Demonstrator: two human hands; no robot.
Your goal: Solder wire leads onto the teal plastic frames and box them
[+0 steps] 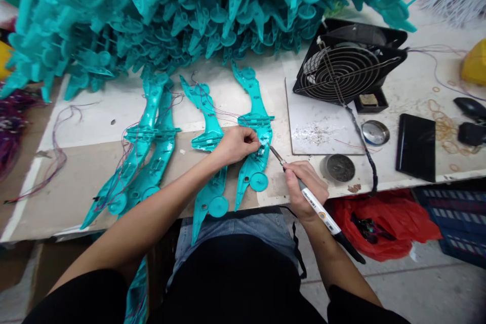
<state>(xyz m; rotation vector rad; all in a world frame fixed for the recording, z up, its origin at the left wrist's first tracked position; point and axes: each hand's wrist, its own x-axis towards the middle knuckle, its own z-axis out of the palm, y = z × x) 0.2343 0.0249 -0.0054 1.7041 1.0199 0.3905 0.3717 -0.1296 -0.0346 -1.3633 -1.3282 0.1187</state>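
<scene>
My right hand (pixel 306 190) is wrapped round a soldering iron (pixel 321 210) with a white and black handle. The iron's metal tip points up and left, close to the middle of a teal plastic part (pixel 252 96). My left hand (pixel 237 146) is closed in a pinch over that same part, near the iron's tip; what its fingertips hold is too small to make out. A second teal part (pixel 208 111) lies to the left, partly under my left wrist, with thin red and blue wires across it. Further left, two more teal parts (pixel 152 106) lie overlapped with wires on them.
A large heap of teal parts (pixel 212 5) fills the back. At right stand a black fan (pixel 341 68) on a white board (pixel 304 111), a round tin (pixel 337 168), a black box (pixel 415 147) and rubber bands. A red bag (pixel 395 223) hangs below the edge.
</scene>
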